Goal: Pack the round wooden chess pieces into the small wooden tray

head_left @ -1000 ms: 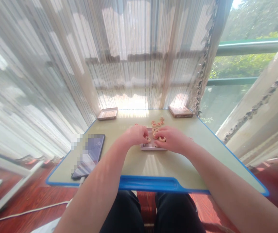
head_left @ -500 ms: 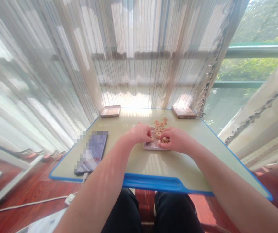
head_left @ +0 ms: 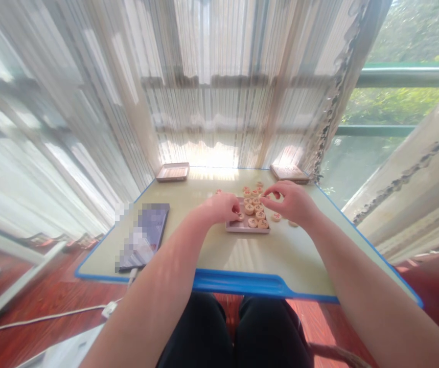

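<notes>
A shallow open box (head_left: pixel 231 229) on the table holds several round wooden Chinese chess pieces (head_left: pixel 252 222), laid in rows toward its right side. My left hand (head_left: pixel 222 206) is at the box's left side, fingertips closed on a chess piece (head_left: pixel 239 217) low inside it. Above the box's far right corner is my right hand (head_left: pixel 290 200), thumb and forefinger slightly apart and no piece plainly held. Its fingertips are close to loose red-marked pieces (head_left: pixel 255 192) behind the box.
More pieces (head_left: pixel 276 217) lie right of the box, one partly under my right wrist. A tablet-like device (head_left: pixel 154 230), partly pixelated, rests at left with a cable. At the back are a box lid or tray (head_left: pixel 173 172) and a closed flat box (head_left: pixel 289 174). Blue edging (head_left: pixel 238 283) borders the table.
My right hand has lifted off the pieces at the box's near right and moved up and right, uncovering them. My left hand stays on its piece. The view has shifted slightly.
</notes>
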Demonstrator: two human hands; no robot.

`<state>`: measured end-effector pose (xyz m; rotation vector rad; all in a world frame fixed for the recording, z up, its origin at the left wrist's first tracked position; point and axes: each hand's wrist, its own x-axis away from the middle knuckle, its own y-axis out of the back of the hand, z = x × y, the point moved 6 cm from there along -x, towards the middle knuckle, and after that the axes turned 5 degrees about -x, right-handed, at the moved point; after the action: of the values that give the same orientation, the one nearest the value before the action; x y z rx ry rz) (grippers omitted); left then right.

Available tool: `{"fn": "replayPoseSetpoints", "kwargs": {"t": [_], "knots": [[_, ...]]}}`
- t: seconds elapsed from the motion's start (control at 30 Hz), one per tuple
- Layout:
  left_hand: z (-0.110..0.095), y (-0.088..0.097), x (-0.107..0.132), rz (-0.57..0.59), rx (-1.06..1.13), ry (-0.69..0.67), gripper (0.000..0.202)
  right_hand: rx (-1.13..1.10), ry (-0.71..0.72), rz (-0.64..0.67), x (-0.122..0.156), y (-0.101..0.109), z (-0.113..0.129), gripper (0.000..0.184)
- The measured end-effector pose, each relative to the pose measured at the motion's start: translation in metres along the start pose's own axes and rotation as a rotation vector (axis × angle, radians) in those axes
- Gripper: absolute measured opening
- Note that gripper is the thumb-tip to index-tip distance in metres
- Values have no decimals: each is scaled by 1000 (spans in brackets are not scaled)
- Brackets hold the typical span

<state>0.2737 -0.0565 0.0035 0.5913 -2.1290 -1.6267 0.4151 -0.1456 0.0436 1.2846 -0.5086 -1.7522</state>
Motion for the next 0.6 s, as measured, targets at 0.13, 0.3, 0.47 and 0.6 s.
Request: {"fn": "replayPoseSetpoints", "kwargs": {"t": [0.13,0.3,0.47,0.6], "knots": [[-5,0,1,-16,-36,-44,14,26,-31,-27,-1,-3,-9,19],[-7,-5,0,-48,-80,-79,16,38,-27,25,1,-17,-8,18],[-15,1,5,-104,-54,-132,19,40,-19,27,2,-20,-6,19],[-26,2,8,-71,-11,-217,27,25,-25,31,1,-20,-8,18]]}}
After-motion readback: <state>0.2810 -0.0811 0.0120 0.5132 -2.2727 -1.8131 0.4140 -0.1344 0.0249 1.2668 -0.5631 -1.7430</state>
